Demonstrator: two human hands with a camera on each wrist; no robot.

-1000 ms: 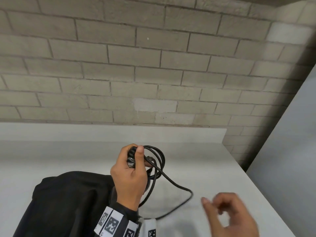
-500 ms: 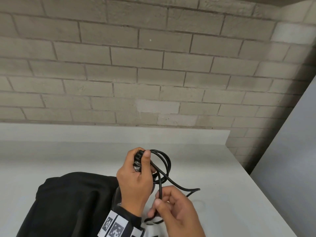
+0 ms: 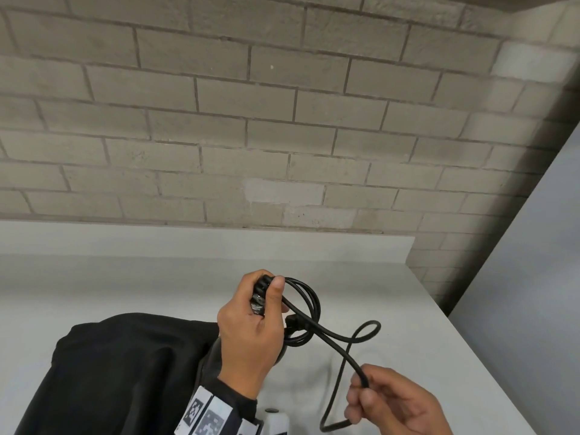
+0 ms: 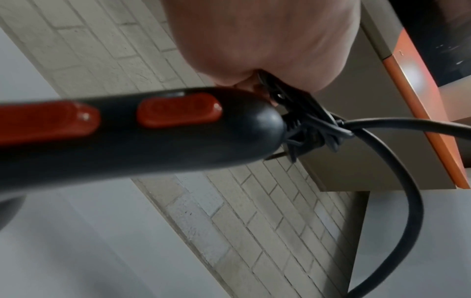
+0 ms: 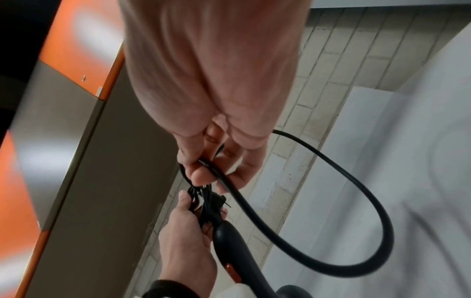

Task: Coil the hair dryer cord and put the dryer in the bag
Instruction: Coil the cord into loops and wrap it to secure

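Two hands work the cord (image 3: 332, 339) above the white desk (image 3: 408, 324). My left hand (image 3: 251, 334) grips the hair dryer (image 4: 142, 129) by the end of its handle, fingers curled, thumb clamping several finished cord loops at the 12 o'clock side of the fist. My right hand (image 3: 398, 400), at 4 o'clock from the left, pinches the loose cord between thumb and fingers (image 5: 201, 173). From the coil the cord runs toward 4 o'clock, forms one small open loop, then reaches the pinch. The black bag (image 3: 125, 372) lies on the desk at 8 o'clock, just beside my left wrist.
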